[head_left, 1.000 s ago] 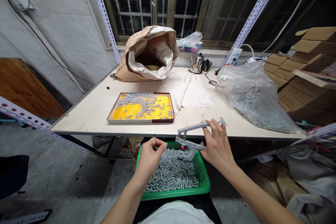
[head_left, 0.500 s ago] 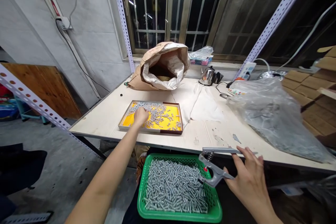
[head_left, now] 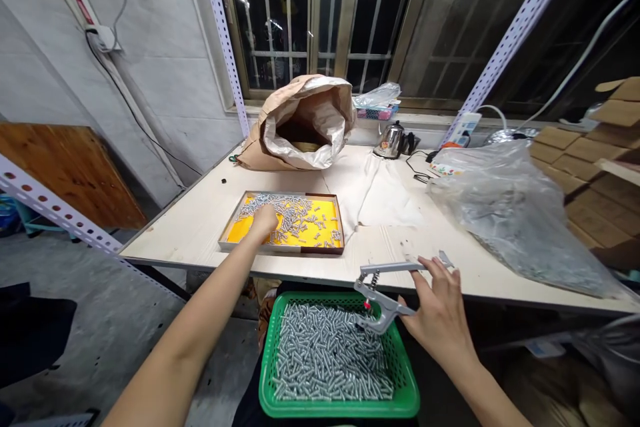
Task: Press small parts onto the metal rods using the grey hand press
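My left hand [head_left: 265, 219] is closed low over a shallow tray [head_left: 325, 250] with a yellow bottom; its fingertips are hidden, so what it grips does not show. Small silver screws [head_left: 295, 213] lie scattered in the tray, thickest at its left and middle. In my right hand [head_left: 440, 300] is a grey metal hand tool [head_left: 383, 310] with a spring and a red tip, its handles spread between thumb and fingers. The tool's head hangs over the right part of a green basket [head_left: 267, 373] full of silver threaded pieces [head_left: 327, 353].
An open paper sack [head_left: 255, 140] lies behind the tray on the white table [head_left: 185, 233]. A metal kettle [head_left: 390, 140] stands near the window. A large clear plastic bag [head_left: 515, 213] rests at the right, with stacked cardboard boxes [head_left: 600, 193] beyond it.
My right hand and the tool have moved left and slightly up, further over the basket. My left hand stays in the tray, shifted slightly toward its near side. The whole view has shifted a little.
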`<state>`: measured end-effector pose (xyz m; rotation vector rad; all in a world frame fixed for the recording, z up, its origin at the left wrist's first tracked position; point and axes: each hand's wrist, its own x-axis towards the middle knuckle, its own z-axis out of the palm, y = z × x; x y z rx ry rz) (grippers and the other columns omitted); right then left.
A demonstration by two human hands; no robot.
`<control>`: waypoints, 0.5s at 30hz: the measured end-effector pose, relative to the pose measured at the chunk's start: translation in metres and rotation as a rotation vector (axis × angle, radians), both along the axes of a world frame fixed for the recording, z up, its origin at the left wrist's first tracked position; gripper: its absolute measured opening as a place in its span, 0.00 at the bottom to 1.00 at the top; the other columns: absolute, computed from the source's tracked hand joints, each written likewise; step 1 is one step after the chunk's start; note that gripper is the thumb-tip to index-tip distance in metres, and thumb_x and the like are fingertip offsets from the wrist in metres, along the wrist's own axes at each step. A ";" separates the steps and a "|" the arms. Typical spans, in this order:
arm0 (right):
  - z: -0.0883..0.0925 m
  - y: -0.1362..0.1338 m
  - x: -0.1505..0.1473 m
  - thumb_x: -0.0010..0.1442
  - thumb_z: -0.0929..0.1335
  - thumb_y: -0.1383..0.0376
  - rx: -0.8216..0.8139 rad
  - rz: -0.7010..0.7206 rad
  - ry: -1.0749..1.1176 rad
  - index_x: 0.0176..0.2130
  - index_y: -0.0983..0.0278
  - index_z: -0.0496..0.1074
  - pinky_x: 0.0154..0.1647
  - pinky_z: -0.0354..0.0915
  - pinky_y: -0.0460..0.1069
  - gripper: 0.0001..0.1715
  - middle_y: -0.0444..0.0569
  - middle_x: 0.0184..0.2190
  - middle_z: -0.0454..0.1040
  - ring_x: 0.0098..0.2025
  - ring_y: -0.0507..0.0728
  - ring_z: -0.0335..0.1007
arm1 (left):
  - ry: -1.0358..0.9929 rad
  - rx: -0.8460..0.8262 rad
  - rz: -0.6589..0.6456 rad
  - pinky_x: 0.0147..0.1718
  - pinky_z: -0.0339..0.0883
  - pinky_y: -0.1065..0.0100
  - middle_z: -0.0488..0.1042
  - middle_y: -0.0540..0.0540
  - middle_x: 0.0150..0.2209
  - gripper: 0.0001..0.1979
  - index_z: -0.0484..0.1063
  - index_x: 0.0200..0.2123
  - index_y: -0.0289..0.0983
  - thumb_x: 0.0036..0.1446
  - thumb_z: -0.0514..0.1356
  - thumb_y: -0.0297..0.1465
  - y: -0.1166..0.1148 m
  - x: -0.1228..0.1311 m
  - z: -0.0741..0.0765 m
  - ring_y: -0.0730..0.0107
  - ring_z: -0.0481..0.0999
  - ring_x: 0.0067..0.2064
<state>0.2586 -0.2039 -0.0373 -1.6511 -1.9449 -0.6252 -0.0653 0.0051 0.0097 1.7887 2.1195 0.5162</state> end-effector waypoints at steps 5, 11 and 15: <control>0.016 0.018 -0.012 0.53 0.64 0.64 -0.002 -0.001 0.007 0.51 0.72 0.64 0.62 0.46 0.69 0.26 0.64 0.56 0.59 0.63 0.69 0.47 | -0.298 0.063 -0.117 0.34 0.66 0.68 0.77 0.39 0.37 0.09 0.74 0.39 0.32 0.57 0.57 0.30 -0.063 0.028 0.007 0.64 0.75 0.37; 0.030 0.028 -0.030 0.49 0.63 0.68 -0.045 0.008 0.009 0.52 0.72 0.62 0.64 0.37 0.70 0.30 0.64 0.60 0.56 0.66 0.68 0.41 | -1.161 -0.285 -0.257 0.27 0.59 0.70 0.73 0.48 0.22 0.13 0.75 0.23 0.33 0.38 0.69 0.37 -0.156 0.082 -0.021 0.74 0.67 0.24; 0.031 0.027 -0.037 0.48 0.64 0.69 -0.072 0.043 0.018 0.53 0.71 0.61 0.64 0.33 0.70 0.31 0.63 0.63 0.52 0.67 0.67 0.36 | -1.199 -0.278 -0.187 0.31 0.59 0.68 0.73 0.49 0.20 0.13 0.74 0.19 0.34 0.32 0.71 0.36 -0.170 0.092 -0.030 0.72 0.67 0.25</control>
